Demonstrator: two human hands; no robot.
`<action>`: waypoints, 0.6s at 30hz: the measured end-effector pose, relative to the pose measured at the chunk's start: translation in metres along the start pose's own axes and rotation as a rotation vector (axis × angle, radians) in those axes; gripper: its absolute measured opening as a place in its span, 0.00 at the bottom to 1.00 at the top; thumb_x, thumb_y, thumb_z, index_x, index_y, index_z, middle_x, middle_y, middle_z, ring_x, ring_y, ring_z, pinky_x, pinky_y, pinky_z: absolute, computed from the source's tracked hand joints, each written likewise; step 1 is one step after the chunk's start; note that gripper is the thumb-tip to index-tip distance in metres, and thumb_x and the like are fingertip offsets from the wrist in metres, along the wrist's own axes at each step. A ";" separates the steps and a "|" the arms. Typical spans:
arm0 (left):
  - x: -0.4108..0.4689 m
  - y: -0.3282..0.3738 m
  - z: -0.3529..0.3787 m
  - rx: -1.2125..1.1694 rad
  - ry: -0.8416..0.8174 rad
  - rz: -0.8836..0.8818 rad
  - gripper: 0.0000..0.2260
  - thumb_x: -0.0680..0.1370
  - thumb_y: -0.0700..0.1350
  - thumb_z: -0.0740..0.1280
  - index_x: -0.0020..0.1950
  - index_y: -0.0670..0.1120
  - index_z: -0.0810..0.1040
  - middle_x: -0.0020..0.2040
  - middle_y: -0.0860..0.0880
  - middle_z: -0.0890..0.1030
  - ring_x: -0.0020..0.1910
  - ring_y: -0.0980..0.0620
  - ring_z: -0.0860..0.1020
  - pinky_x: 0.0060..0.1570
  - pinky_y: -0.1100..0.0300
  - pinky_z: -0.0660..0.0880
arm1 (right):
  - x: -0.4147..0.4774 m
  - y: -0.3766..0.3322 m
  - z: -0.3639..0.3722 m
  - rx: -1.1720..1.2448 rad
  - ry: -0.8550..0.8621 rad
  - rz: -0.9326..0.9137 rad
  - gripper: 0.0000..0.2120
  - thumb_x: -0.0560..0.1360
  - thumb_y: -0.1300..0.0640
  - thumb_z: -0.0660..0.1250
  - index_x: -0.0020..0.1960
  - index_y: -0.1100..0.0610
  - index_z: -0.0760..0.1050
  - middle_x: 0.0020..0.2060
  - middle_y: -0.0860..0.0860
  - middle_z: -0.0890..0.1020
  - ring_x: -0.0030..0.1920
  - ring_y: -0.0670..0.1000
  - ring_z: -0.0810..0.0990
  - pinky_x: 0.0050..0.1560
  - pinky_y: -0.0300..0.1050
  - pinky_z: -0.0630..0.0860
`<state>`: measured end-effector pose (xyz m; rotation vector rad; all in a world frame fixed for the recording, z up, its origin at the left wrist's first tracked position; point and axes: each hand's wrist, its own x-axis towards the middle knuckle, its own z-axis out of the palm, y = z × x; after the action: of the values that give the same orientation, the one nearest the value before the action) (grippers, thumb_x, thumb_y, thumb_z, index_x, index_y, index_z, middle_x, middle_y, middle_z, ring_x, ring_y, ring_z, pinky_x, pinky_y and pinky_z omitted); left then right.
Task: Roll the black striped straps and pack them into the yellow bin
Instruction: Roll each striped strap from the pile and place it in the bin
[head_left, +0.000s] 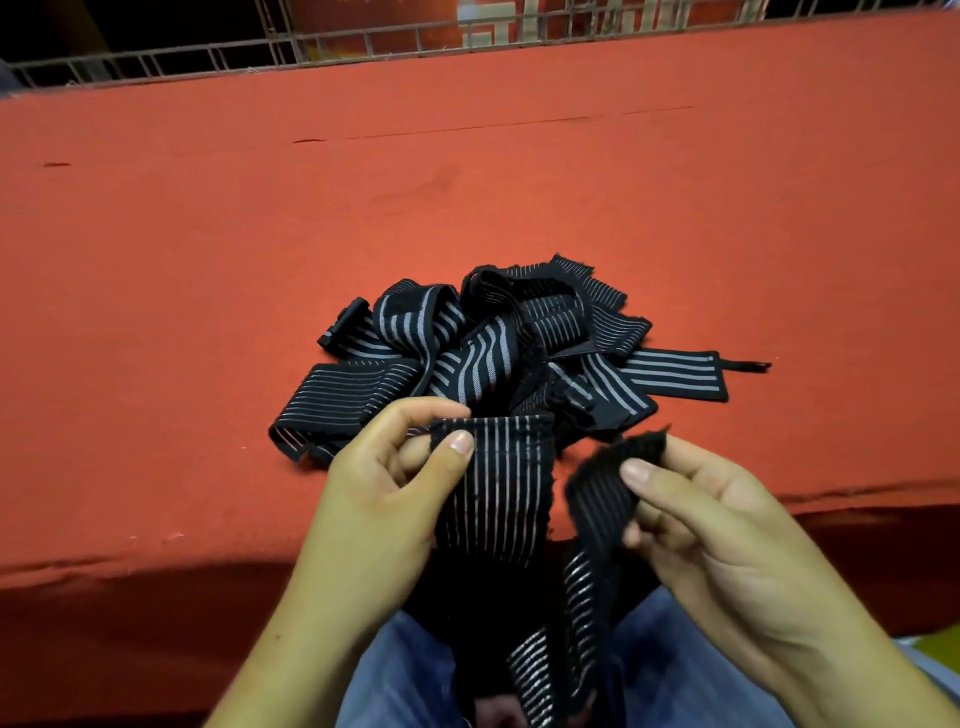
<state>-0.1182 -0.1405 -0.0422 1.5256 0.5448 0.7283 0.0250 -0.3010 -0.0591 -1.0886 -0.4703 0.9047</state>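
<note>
We pinched one woven, ribbed strap (493, 483) between left hand (384, 499) and right hand (711, 535), its ends upward, length drooping lapward.

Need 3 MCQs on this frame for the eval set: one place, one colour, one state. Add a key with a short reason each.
1. Where does the pile of striped straps lie?
A. in a bin
B. on the table cover, beyond the hands
C. on the floor

2. What colour is the table cover?
A. blue
B. green
C. red

3. What is the left hand doing?
A. pinching the top end of the held strap
B. lying flat on the table
C. hanging idle

Key:
1 B: the pile rests on the cloth past both hands.
2 C: the cloth is red all over.
3 A: its thumb and fingers pinch the striped end, while the right hand pinches a fuzzy strap end.
</note>
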 end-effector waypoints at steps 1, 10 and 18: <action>0.000 0.000 0.000 0.005 0.003 -0.004 0.05 0.80 0.39 0.68 0.53 0.47 0.82 0.34 0.43 0.82 0.34 0.53 0.77 0.36 0.62 0.74 | 0.000 0.000 0.001 -0.033 0.018 -0.019 0.12 0.71 0.56 0.78 0.49 0.63 0.84 0.39 0.57 0.80 0.34 0.48 0.74 0.38 0.39 0.75; 0.005 -0.007 0.002 0.017 -0.018 -0.009 0.06 0.82 0.46 0.67 0.54 0.51 0.84 0.40 0.38 0.81 0.42 0.47 0.76 0.49 0.50 0.73 | 0.000 -0.001 -0.002 -0.253 0.081 -0.131 0.21 0.73 0.39 0.70 0.43 0.60 0.80 0.35 0.53 0.78 0.34 0.49 0.71 0.33 0.37 0.70; 0.004 -0.003 0.028 -0.473 -0.085 -0.259 0.12 0.75 0.41 0.66 0.57 0.46 0.81 0.40 0.42 0.81 0.40 0.46 0.78 0.47 0.48 0.76 | 0.001 0.003 0.025 0.013 -0.136 0.007 0.14 0.80 0.48 0.65 0.47 0.59 0.79 0.42 0.59 0.77 0.45 0.58 0.70 0.47 0.54 0.68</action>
<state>-0.0949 -0.1566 -0.0449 1.0188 0.4557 0.5403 0.0062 -0.2864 -0.0512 -1.0219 -0.5721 0.9909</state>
